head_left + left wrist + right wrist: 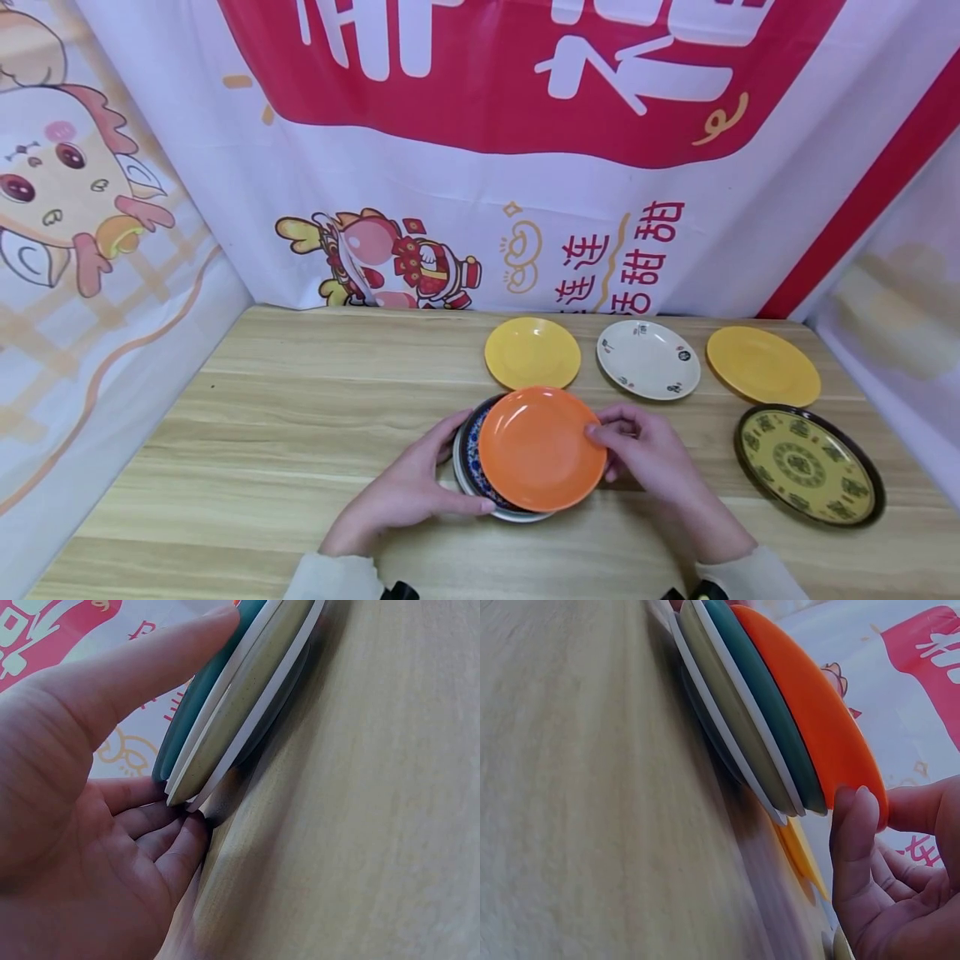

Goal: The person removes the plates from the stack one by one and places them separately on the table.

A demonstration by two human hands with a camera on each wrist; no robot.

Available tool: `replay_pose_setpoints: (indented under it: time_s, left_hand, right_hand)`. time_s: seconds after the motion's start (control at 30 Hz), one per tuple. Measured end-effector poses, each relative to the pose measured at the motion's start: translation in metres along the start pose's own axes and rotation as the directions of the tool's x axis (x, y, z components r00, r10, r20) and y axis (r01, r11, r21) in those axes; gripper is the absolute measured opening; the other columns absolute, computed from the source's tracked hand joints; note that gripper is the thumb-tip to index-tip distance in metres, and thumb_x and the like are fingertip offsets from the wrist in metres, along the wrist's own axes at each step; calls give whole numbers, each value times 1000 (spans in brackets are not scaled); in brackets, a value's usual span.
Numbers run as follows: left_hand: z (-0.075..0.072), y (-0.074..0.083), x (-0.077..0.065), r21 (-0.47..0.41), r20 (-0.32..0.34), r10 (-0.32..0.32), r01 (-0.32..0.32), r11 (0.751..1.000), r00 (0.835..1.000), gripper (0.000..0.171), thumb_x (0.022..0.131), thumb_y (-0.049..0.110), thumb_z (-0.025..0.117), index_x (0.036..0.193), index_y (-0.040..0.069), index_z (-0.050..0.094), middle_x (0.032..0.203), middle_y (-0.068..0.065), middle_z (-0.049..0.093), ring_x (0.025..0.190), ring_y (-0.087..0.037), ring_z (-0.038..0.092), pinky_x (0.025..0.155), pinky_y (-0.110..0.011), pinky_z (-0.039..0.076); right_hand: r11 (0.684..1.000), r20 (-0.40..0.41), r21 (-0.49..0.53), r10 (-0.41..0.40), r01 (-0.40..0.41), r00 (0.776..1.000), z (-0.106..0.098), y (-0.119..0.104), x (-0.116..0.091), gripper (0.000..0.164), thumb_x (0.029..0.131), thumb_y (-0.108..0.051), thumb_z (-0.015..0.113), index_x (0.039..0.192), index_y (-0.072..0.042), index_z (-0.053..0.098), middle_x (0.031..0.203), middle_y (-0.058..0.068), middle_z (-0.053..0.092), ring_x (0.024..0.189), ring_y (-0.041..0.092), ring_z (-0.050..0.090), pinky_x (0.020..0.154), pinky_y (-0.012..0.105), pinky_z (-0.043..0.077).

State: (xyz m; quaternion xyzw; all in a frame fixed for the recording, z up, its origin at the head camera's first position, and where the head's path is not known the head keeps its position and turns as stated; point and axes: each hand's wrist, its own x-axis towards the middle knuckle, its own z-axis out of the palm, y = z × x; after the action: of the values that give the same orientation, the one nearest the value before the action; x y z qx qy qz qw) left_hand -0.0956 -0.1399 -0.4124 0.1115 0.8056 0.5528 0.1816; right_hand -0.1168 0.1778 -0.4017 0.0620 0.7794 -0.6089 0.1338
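Observation:
An orange plate (pixel 542 450) lies over a stack of plates, shifted to the right of those beneath. Its right rim is pinched between the thumb and fingers of my right hand (pixel 648 454). Under it shows a blue-patterned plate (pixel 471 442), whose underside looks teal in the wrist views, with white and olive-toned plates (pixel 731 712) lower down. My left hand (pixel 412 487) holds the stack from the left, thumb at the near rim and fingers round the far side. In the left wrist view, its fingertips (pixel 191 832) touch the lower plate edges.
Behind the stack lies a small yellow plate (pixel 532 353), with a white plate (pixel 648 360) and a larger yellow plate (pixel 763 365) to its right. A dark-rimmed patterned plate (pixel 810 465) lies at right. Printed cloth (pixel 420 183) hangs along the back of the wooden table (pixel 225 467).

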Motion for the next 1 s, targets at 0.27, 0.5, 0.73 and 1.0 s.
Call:
replay_pose_setpoints:
  time_s: [0.27,0.5,0.73,1.0]
  left_hand:
    - [0,0,0,12,1,5,-5,1000,1000,114,77,32,99,169,18,33,173,-13,39,157,-38,43,132,-62,29]
    - [1,0,0,18,-7,-3,3,1000,1000,115,77,32,99,169,17,33,173,-14,39,157,-39,43,132,-62,29]
    - [1,1,0,23,-11,-10,10,1000,1000,115,77,32,100,170,17,33,173,-15,38,157,-40,42,132,-62,29]
    - [1,1,-1,16,-12,-13,13,1000,1000,116,76,32,100,169,17,33,173,-15,38,158,-41,41,132,-63,27]
  right_hand:
    - [1000,-30,6,-8,8,1000,-12,-1,2,37,101,-18,75,130,2,65,92,1,71,67,14,64,60,27,61]
    - [1000,-45,-10,-27,27,999,-28,0,4,37,100,-19,76,129,3,65,92,-1,72,67,13,66,62,28,62]
    - [995,7,-100,-8,9,1000,-48,-2,4,42,104,-25,72,136,1,64,105,4,73,78,16,70,70,30,65]
    - [989,11,-148,32,-30,999,-71,5,8,50,105,-33,71,142,0,62,117,5,73,88,16,72,77,31,66]
